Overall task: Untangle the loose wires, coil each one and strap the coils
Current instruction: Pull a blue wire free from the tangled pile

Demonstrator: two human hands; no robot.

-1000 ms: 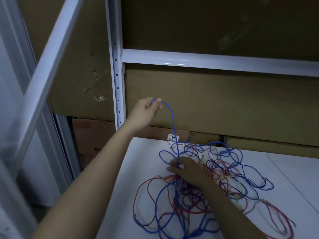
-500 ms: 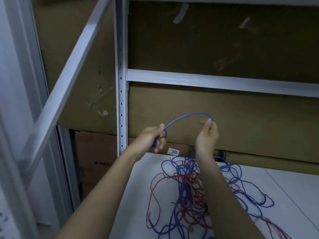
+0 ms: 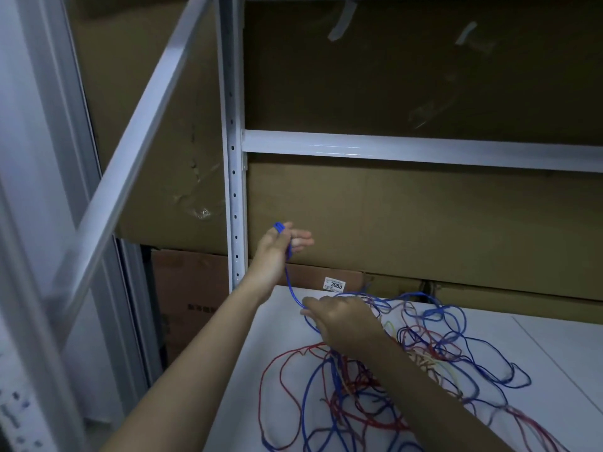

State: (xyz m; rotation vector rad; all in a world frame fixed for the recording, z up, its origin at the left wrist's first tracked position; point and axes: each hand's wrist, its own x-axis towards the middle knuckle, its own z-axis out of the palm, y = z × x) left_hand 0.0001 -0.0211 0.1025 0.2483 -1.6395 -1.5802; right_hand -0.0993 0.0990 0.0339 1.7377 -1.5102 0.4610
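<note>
The blue wire (image 3: 289, 275) runs taut-ish from a small bunch of turns held high in the left hand (image 3: 277, 247) down to the right hand (image 3: 339, 318), which sits low at the near edge of the tangle (image 3: 408, 353) on the white counter (image 3: 554, 350). The left grip pinches the blue turns between thumb and palm, the other fingers spread loose; the right grip appears closed on the same strand where it leaves the heap, though the fingertips are hidden under the hand. Half a second ago both hands were raised together with a short arc of blue between them; the right has since dropped back to the pile for another length. In my judgement this is hand-over-hand coiling: one turn laid, the next being drawn. The red, blue and yellowish wires remain heavily knotted, so the task is at an early stage. Behind stand a white shelf upright (image 3: 233, 158) and cardboard boxes (image 3: 391, 216), one labelled 3055 (image 3: 335, 284).
</note>
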